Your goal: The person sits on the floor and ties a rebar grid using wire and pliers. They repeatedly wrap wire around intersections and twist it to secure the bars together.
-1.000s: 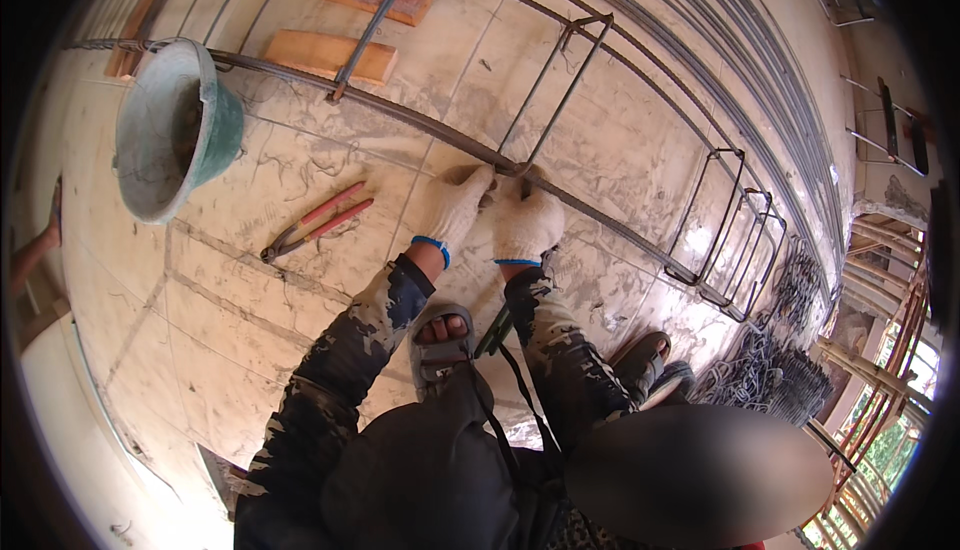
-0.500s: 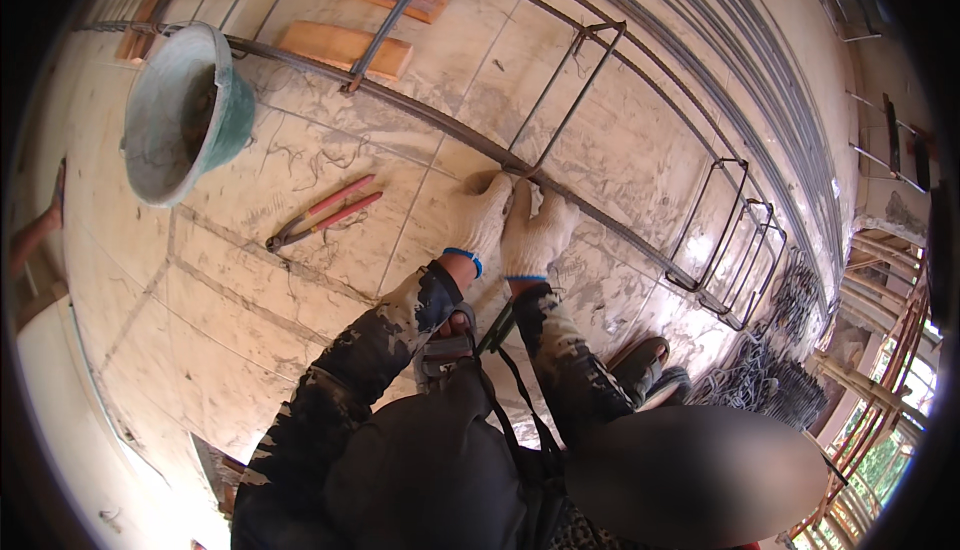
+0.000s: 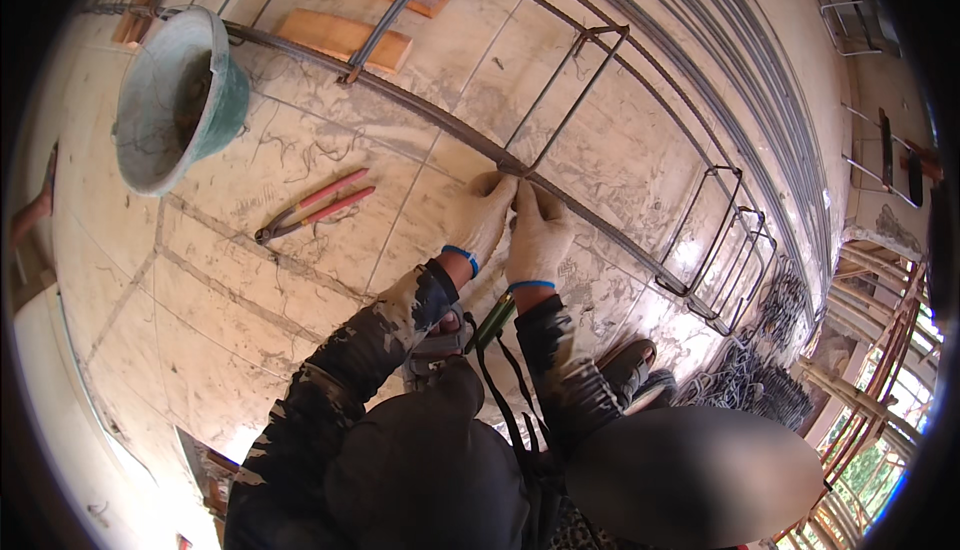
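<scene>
Both my hands wear whitish knit gloves with blue cuffs. They meet at the joint where a square steel stirrup crosses a ribbed rebar. My left hand is closed, fingertips pressed against the joint from the left. Just beside it, my right hand pinches with its fingers pointing toward the same spot. Whatever lies between the fingertips is too small to make out. Red-handled pincers lie on the tiled floor to the left of my hands.
A green bucket with a grey-crusted inside stands at the left. Wooden blocks lie beneath the rebar frame. Long steel bars run along the far right. More stirrups hang on the right, near a heap of bent steel pieces.
My right hand has drawn slightly back from the bar, its fingers now gathered in a pinch. My left hand stays at the joint. The whole view has shifted a little.
</scene>
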{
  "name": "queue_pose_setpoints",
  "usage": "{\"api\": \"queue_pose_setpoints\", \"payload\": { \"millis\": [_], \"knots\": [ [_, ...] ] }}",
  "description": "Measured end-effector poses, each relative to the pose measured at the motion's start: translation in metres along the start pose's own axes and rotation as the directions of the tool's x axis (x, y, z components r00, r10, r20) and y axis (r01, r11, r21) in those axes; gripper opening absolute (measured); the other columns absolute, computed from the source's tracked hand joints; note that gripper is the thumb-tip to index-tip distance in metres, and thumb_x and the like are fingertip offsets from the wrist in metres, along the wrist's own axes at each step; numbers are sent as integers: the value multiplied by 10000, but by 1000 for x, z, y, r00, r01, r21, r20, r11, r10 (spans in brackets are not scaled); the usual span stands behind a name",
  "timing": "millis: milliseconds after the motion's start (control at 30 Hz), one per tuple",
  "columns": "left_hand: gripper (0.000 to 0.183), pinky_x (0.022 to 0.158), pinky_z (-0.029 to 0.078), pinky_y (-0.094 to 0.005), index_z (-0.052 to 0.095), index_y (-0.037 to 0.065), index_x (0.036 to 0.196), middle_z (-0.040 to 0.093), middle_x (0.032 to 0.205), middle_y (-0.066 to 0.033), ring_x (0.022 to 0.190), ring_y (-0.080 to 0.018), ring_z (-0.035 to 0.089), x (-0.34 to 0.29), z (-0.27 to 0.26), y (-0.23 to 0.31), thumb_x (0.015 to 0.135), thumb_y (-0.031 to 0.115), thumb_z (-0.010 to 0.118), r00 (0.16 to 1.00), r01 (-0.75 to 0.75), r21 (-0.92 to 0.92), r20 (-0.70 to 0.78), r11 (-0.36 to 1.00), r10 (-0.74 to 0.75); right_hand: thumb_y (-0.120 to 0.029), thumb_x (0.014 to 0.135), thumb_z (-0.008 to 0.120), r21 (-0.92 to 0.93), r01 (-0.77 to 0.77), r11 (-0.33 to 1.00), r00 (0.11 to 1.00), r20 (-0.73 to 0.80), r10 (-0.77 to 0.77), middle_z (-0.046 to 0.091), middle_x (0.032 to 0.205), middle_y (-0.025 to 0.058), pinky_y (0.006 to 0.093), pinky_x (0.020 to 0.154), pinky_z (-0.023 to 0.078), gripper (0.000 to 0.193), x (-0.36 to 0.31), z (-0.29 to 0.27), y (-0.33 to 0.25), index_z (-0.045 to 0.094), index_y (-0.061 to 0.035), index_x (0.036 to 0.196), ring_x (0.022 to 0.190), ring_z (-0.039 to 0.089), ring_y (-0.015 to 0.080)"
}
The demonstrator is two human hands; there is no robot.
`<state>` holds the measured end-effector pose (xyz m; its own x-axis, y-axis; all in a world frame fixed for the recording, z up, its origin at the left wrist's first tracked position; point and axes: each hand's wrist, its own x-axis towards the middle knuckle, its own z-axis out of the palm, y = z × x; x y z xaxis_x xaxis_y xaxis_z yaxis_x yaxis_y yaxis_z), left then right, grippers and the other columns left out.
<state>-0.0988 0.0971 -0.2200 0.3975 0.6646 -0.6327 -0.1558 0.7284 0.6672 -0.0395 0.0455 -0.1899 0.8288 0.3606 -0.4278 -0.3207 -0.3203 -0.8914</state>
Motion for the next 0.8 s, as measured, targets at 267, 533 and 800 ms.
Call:
{"api": "queue_pose_setpoints", "payload": {
  "millis": [267,533,800],
  "knots": [
    [146,626,495,-276,783,89,1108,705,902,35,747,-73,610,10,-17,-1,1090,233,783,996,81,-61,51,995,-78,-234,1053,814,-568,446,692,890,194,-414,814,878,130,324,767,579,241,10,-22,8,855,-5,1115,801,736,131],
    [190,686,497,-263,797,135,1092,695,938,62,812,-58,612,0,-17,18,1074,324,795,983,179,64,21,982,-181,-275,1097,778,-149,160,976,969,211,-127,761,919,28,276,686,500,295,1,-11,0,801,19,1117,777,641,90],
    [293,675,453,-254,801,131,1236,677,971,59,801,-42,551,-5,-9,14,1081,378,768,954,201,222,178,954,-242,-85,1075,729,-445,552,705,833,339,-437,820,1060,135,344,906,607,134,-75,-58,-1,809,4,1136,997,787,239]
  ]
}}
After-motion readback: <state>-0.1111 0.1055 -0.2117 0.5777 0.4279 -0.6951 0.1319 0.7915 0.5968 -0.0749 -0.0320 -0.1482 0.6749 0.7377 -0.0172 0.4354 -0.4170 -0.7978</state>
